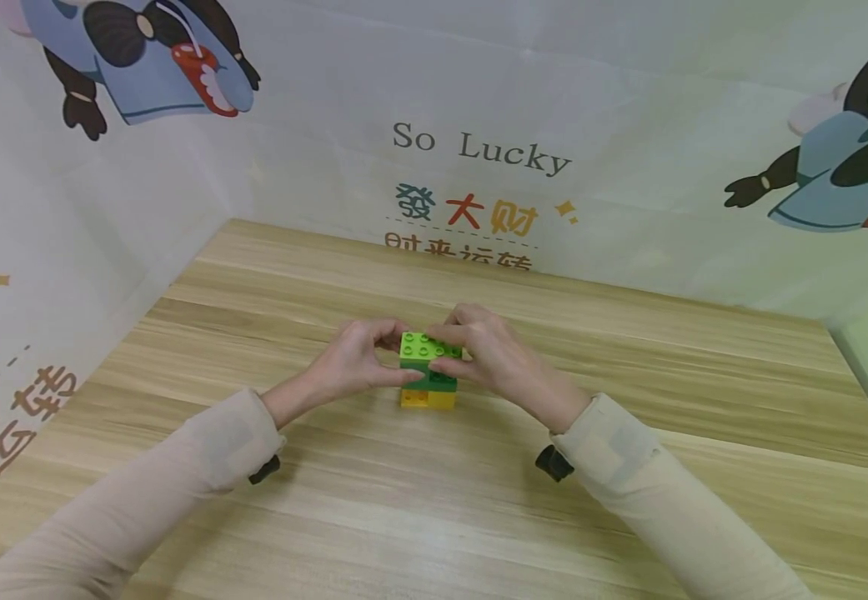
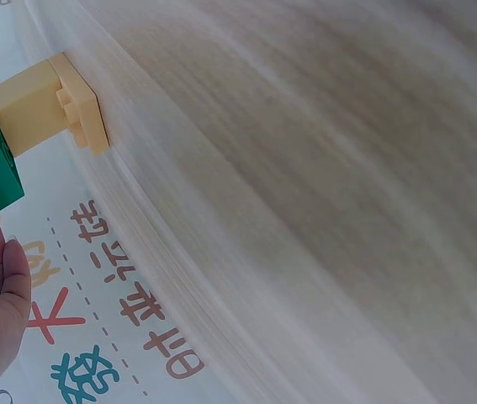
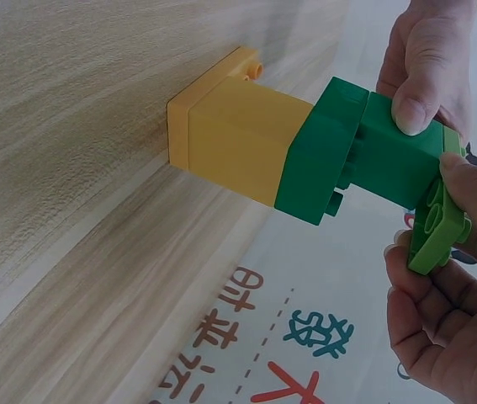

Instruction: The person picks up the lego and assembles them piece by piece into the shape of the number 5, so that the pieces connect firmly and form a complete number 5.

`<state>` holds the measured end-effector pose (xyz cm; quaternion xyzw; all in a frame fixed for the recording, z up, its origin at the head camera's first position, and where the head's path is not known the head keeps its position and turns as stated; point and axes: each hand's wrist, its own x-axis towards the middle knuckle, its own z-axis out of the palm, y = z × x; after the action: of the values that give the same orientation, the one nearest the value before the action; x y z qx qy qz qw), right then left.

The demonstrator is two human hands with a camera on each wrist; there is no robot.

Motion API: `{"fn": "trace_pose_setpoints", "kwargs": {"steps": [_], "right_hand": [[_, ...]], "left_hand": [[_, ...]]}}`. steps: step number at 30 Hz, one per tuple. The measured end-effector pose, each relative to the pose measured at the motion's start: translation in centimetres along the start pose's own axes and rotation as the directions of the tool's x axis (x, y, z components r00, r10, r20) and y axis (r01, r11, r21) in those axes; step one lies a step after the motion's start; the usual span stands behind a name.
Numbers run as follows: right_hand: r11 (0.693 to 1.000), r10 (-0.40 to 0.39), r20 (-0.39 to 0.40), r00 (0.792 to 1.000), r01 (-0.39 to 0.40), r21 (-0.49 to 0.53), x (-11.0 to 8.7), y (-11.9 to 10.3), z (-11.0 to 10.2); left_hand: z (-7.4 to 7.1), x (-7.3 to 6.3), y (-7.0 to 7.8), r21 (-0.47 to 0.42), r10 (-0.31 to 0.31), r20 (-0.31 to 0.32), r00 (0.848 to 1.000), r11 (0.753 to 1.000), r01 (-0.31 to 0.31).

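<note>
A stack of toy building bricks stands on the wooden table. At its foot is a thin orange plate [image 3: 181,135], below a yellow block [image 3: 238,141]. Over that come a lower dark green brick [image 3: 312,156] and an upper dark green brick [image 3: 389,156]. A light green studded plate [image 1: 417,344] sits at the top, reaching past the upper brick's side in the right wrist view. My left hand [image 1: 351,360] grips the upper dark green brick, its thumb on the near face. My right hand [image 1: 504,354] pinches the light green plate between thumb and fingers.
The wooden table [image 1: 418,500] spreads around the stack. A printed cloth backdrop [image 1: 313,167] with penguins and lettering rises behind the table and along its sides. Dark wrist devices [image 1: 555,462] show under the sleeve cuffs.
</note>
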<state>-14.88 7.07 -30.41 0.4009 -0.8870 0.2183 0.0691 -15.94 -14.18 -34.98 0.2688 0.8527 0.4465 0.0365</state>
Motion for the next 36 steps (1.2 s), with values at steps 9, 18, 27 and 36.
{"fn": "trace_pose_setpoints", "kwargs": {"steps": [9,18,27,36], "right_hand": [[1.0,-0.012,-0.017,1.0,0.012,0.007,0.0,0.1,0.1],[1.0,-0.003,-0.023,1.0,0.003,0.003,-0.4,0.3,0.3],[0.995,0.002,-0.094,0.996,0.007,0.102,-1.0,1.0,0.9],[0.987,0.065,-0.109,0.992,-0.048,0.15,-1.8,1.8,1.1]], "left_hand": [[-0.1,0.2,0.1,-0.01,-0.002,0.002,1.0,1.0,0.002],[0.1,0.0,0.2,-0.032,-0.034,0.018,0.999,0.999,0.035],[0.3,-0.1,0.0,-0.055,-0.001,0.004,1.0,0.998,0.001],[0.2,-0.2,-0.4,-0.063,-0.006,-0.011,1.0,0.998,0.006]]}}
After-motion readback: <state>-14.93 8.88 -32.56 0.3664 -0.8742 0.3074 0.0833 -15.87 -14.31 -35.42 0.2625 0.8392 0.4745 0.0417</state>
